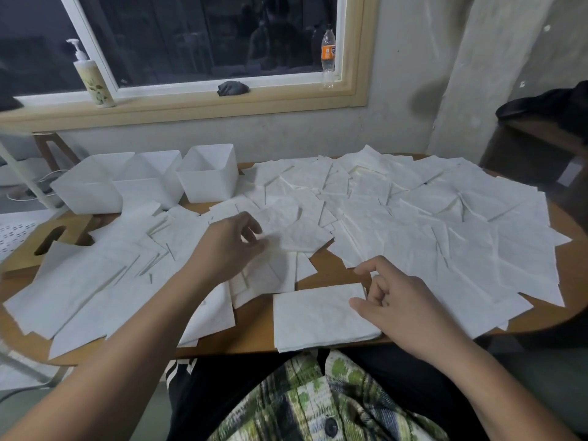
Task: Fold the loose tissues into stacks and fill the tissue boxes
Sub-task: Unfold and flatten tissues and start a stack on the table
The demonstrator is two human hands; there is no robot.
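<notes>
Loose white tissues (413,218) cover most of the wooden table (254,332). A folded stack of tissues (315,316) lies at the front edge, in front of me. My left hand (229,246) reaches over the middle of the spread and pinches the corner of one loose tissue (296,237) between thumb and fingers. My right hand (394,300) hovers at the stack's right edge, fingers loosely curled, thumb tip touching the stack and holding nothing. Three white tissue boxes (208,179) stand open in a row at the back left.
A wooden box lid (47,243) with an oval slot lies at the left, partly under tissues. On the window sill stand a pump bottle (94,81), a dark cloth (232,88) and a soda bottle (328,55). A dark cabinet (541,144) is at the right.
</notes>
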